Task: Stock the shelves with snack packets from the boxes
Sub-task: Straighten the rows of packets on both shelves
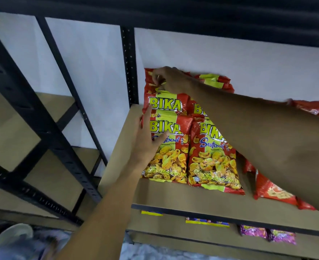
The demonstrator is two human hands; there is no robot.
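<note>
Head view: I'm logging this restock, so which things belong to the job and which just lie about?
Job: left hand on the front Bika packet; right hand gripping the back Bika packet; shelf board.
Lying about: purple packets below; black rack; shoe.

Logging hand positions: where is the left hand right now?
Head view: the left hand lies flat on the front-left Bika packet, at the left of the shelf, just below the rear packet whose top the right hand pinches.
</note>
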